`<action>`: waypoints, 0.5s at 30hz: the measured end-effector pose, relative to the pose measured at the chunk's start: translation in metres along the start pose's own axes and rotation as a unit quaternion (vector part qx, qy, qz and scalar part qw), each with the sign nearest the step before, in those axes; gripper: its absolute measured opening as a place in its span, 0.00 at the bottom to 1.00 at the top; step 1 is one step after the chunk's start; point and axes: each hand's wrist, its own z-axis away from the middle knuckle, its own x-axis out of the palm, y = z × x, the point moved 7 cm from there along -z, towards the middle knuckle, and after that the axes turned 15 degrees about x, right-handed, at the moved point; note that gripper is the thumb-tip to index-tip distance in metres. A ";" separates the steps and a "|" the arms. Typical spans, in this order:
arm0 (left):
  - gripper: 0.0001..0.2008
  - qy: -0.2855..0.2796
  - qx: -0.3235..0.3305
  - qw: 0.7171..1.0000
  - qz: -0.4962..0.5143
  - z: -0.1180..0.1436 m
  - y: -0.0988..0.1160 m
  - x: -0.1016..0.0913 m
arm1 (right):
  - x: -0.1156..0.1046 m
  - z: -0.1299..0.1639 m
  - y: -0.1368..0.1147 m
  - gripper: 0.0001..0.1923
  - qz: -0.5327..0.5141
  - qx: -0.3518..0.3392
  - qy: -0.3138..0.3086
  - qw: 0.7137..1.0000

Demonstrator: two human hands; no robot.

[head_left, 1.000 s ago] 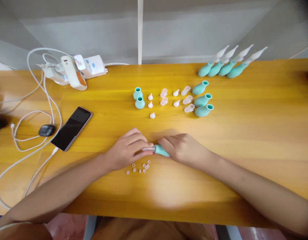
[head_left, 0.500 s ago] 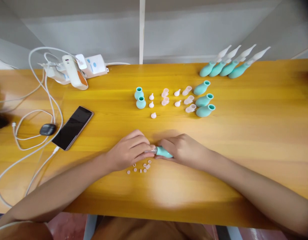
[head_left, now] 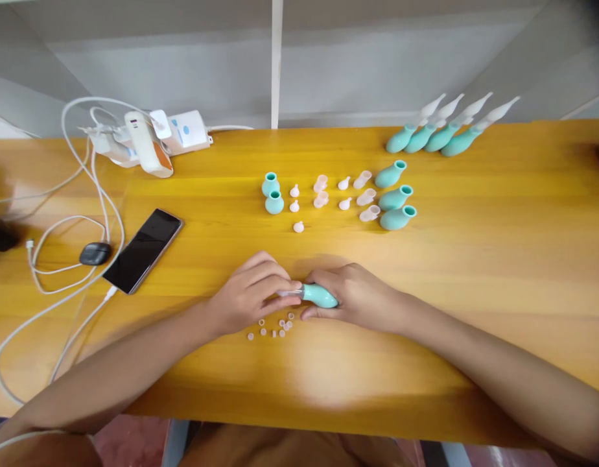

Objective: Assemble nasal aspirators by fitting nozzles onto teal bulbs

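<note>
Near the front middle of the table, my left hand [head_left: 255,288] pinches the clear nozzle [head_left: 290,293] between thumb and fingers. The nozzle points left and is joined to the neck of a teal rubber bulb [head_left: 319,296] lying sideways. My right hand [head_left: 355,293] curls around the bulb's round end from the right, fingers over its far side. Its thumb sits a little off the near side. Just below my left hand lie several small pale pink rings [head_left: 282,324]. How far the nozzle reaches into the neck is hard to see.
Beyond my hands stand two round teal bulbs [head_left: 274,202], small white tips [head_left: 298,227], clear pinkish connectors [head_left: 321,199] and longer teal bulbs [head_left: 398,218]. Several bulbs with nozzles [head_left: 458,141] lie at the back right. A phone [head_left: 144,251], earbud case [head_left: 94,253], cables and power strip [head_left: 187,131] occupy the left.
My right thumb and fingers have loosened slightly from the teal bulb, so more of it shows. My left hand keeps its pinch on the nozzle. The view has shifted slightly.
</note>
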 end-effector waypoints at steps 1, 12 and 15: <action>0.13 0.010 -0.023 1.000 0.015 0.001 -0.004 -0.001 | -0.002 -0.001 0.000 0.31 -0.005 0.007 0.000 1.000; 0.17 0.089 -0.256 0.945 0.182 0.030 -0.041 -0.003 | -0.025 -0.002 -0.015 0.27 -0.088 -0.034 0.019 0.995; 0.21 0.123 -0.258 0.932 0.222 0.032 -0.042 -0.006 | -0.044 0.001 -0.016 0.27 -0.123 -0.042 0.032 0.991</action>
